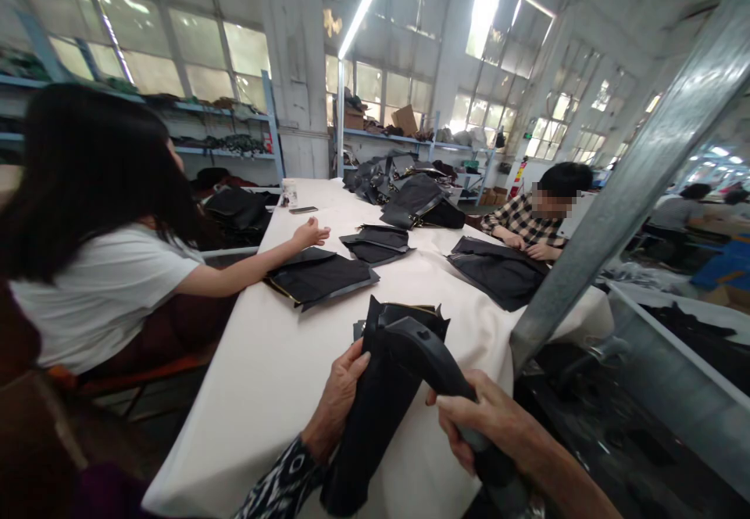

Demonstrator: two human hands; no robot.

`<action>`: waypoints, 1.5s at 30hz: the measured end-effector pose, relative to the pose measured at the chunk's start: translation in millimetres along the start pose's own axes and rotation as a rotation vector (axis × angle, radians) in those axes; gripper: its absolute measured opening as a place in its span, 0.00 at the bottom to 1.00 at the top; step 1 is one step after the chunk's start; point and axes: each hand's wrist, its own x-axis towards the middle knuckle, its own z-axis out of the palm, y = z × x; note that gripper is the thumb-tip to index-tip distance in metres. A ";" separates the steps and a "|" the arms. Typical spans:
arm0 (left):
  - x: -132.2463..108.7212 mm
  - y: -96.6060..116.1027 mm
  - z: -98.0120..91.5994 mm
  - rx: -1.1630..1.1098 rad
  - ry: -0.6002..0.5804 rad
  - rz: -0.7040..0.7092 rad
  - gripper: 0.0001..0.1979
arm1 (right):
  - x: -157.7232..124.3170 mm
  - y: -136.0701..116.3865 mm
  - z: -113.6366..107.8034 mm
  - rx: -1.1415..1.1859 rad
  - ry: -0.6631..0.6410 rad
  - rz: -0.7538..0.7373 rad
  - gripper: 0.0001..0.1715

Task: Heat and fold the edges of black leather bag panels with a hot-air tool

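My left hand (340, 395) grips the left edge of a black fabric bag (375, 417), thumb on its front. The bag is held up slantwise over the white table, and a gold-coloured zipper shows along its top edge. Wrapped round the handle of a black handheld tool (430, 355) is my right hand (477, 417). The tool's curved head lies over the upper part of the bag; whether it touches the fabric I cannot tell.
On the white table (234, 394) lie several black bags (328, 275), a phone (303, 210) and a heap of black bags (419, 198). People sit left and right. A metal post (633, 183) slants at right, beside a grey bin (685, 355).
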 end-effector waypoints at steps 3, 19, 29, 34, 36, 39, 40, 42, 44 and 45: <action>-5.2 -3.4 4.2 0.037 -0.036 -0.028 0.18 | 17.2 -5.8 5.8 -0.004 -0.017 0.005 0.19; -28.5 41.0 -93.1 0.444 0.474 -0.098 0.14 | -9.0 23.0 -53.9 0.002 0.162 0.068 0.26; 22.5 80.0 -90.5 1.775 0.184 0.556 0.19 | 3.3 56.4 -42.3 -0.008 0.038 0.124 0.25; 109.2 77.1 -51.1 1.596 -0.170 0.288 0.22 | -5.6 54.2 -32.5 -0.019 0.016 0.141 0.23; 135.1 69.9 -44.0 1.543 -0.264 0.234 0.24 | -11.4 50.4 -32.2 -0.042 0.026 0.142 0.23; 154.3 59.8 -37.0 1.475 -0.394 0.226 0.27 | -19.2 48.2 -37.2 -0.118 0.022 0.140 0.21; 155.9 57.9 -34.0 1.460 -0.436 0.238 0.27 | -21.1 49.2 -39.5 -0.138 0.020 0.138 0.21; 154.5 56.7 -26.1 1.442 -0.513 0.267 0.24 | -23.9 53.6 -43.6 -0.151 0.040 0.129 0.22; 150.0 58.0 -16.0 1.435 -0.569 0.292 0.19 | -25.5 59.2 -45.6 -0.137 0.069 0.120 0.24; 147.5 58.9 -10.6 1.433 -0.593 0.299 0.17 | -26.1 61.6 -45.9 -0.128 0.078 0.116 0.24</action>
